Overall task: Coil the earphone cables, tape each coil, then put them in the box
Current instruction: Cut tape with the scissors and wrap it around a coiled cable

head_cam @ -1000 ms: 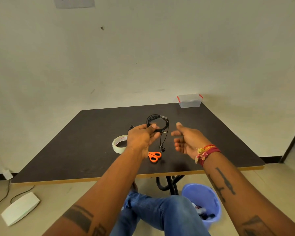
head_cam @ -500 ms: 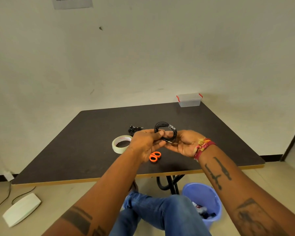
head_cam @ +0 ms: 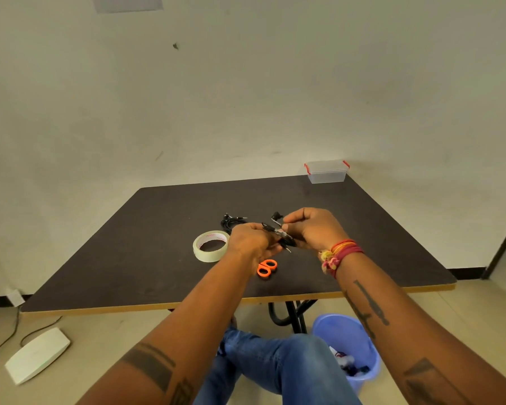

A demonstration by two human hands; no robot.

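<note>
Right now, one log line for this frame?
both hands hold earphone coil | second earphone on table | tape roll untouched | box closed, far corner

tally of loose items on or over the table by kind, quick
Earphone cables: 2, one held by the left hand and right hand as a coil, one lying on the table
Tape rolls: 1
Scissors: 1
Boxes: 1
Total: 5
</note>
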